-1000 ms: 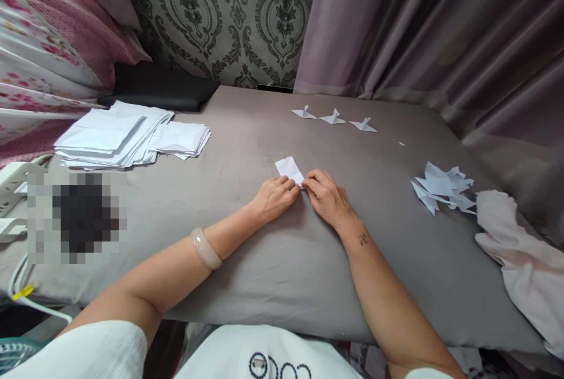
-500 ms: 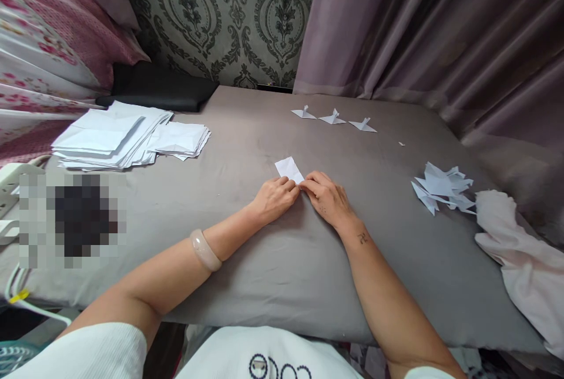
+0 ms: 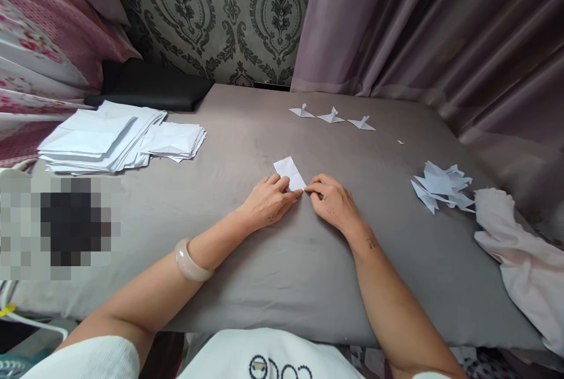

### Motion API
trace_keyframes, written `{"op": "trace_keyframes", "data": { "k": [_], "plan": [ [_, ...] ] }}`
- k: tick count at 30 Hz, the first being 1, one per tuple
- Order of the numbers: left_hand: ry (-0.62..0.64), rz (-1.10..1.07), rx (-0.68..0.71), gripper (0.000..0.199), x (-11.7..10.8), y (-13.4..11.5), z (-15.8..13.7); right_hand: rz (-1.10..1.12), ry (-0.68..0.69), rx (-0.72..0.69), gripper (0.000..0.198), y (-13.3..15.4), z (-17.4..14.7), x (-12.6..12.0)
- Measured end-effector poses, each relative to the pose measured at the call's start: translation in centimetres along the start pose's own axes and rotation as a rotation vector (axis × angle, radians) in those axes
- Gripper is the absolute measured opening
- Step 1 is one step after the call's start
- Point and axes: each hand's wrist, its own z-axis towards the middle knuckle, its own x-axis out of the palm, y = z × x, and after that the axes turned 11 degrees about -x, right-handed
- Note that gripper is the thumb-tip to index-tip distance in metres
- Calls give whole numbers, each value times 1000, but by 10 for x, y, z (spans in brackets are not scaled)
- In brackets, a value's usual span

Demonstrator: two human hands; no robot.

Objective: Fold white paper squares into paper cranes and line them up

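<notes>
A small folded piece of white paper [image 3: 291, 173] lies on the grey cloth-covered table, turned at an angle. Its lower left part is covered by my left hand [image 3: 272, 198], whose fingers press on it with the tips near its lower right corner. At that same corner my right hand [image 3: 329, 198] pinches the paper's edge between thumb and forefinger. Both hands rest low on the cloth, a short gap between them. Farther back stand three white folded paper birds [image 3: 331, 116] in a row.
Stacked white paper sheets [image 3: 88, 138] and a smaller pile of paper squares [image 3: 176, 139] lie at the left. A heap of folded paper birds [image 3: 443, 186] sits at the right beside a pale cloth [image 3: 520, 255]. A black folded item [image 3: 150, 86] lies at the back left.
My hands have drawn slightly apart at the paper's lower corner, showing more of its surface. The left fingers have spread over the paper. The view has shifted a little.
</notes>
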Motion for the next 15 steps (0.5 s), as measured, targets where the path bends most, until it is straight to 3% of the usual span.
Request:
{"op": "trace_keyframes", "data": {
  "k": [5, 15],
  "plan": [
    [-25, -106, -15, 35, 2, 2, 1, 112, -99, 206, 17, 5, 5, 8],
    [-104, -235, -187, 30, 6, 4, 0, 375, -153, 258, 16, 6, 10, 14]
  ]
}}
